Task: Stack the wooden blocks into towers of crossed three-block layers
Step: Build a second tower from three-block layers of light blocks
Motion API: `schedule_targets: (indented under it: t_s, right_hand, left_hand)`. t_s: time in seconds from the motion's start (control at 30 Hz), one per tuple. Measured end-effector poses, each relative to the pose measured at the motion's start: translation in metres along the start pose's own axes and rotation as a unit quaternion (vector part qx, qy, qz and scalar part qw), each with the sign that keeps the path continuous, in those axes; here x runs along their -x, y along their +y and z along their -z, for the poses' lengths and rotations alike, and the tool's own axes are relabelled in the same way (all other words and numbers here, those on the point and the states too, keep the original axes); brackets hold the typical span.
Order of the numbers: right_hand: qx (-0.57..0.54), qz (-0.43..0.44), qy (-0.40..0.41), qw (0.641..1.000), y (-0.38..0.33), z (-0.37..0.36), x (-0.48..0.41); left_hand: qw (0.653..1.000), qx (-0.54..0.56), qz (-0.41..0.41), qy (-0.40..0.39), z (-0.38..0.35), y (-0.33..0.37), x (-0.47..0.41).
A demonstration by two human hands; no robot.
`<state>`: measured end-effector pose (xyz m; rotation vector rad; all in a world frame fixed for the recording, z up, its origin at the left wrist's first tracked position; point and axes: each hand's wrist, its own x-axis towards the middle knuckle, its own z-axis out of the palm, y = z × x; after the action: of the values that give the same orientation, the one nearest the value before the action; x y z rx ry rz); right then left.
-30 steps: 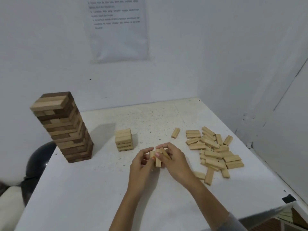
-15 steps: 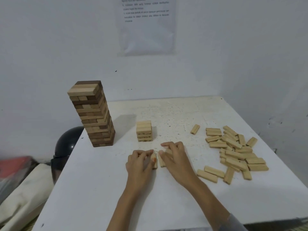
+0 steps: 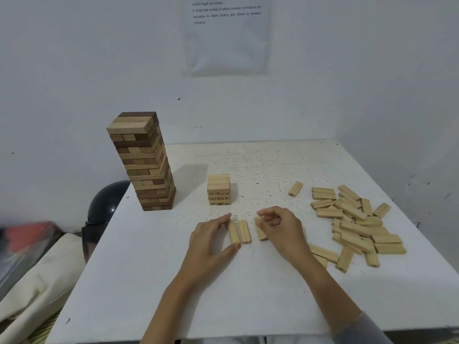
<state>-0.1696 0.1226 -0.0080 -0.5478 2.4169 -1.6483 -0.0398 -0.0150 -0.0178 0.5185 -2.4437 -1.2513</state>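
Three light wooden blocks lie flat on the white table (image 3: 248,294), pointing away from me. My left hand (image 3: 211,240) spans the left block (image 3: 233,232), fingertip at its far end and thumb at its near end. The middle block (image 3: 245,231) lies right beside it, untouched. My right hand (image 3: 280,230) curls over the right block (image 3: 261,232), a small gap away from the middle one, and hides part of it. Behind them stands a short tower (image 3: 218,189) of light blocks with printed numbers.
A tall tower (image 3: 146,165) of dark and light blocks stands at the back left. A pile of several loose blocks (image 3: 355,222) covers the right side, with one stray block (image 3: 295,188) behind. A black round object (image 3: 106,202) sits off the table's left edge.
Both hands held a bundle of blocks together above the table; they have set the blocks down flat and moved apart. My view has shifted, so everything sits further right.
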Motion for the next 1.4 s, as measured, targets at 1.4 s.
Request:
schedule_targets:
  t_s: [1.4]
  right_hand:
    - [0.055,0.124,-0.176,0.975,0.012,0.001,0.016]
  left_hand:
    - [0.998,0.053,0.018,-0.015,0.002,-0.007,-0.002]
